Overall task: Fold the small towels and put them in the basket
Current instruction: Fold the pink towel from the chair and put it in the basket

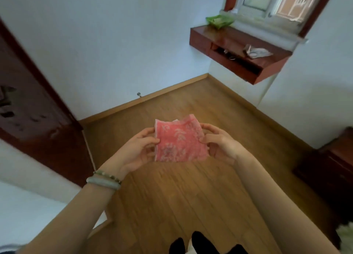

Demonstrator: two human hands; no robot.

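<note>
A small pink towel (179,141) with a pale leaf pattern is held in the air in front of me, folded into a rough square. My left hand (137,150) pinches its left edge, thumb on top. On the right edge my right hand (219,142) grips it the same way. A white layer peeks out at the towel's top edge. No basket is in view.
Wooden floor (181,196) lies below the hands. A dark wooden door (34,116) stands at the left. A wall-mounted wooden shelf (242,54) under a window holds a green bag (219,21) and pale cloth. Dark furniture (332,169) stands at the right.
</note>
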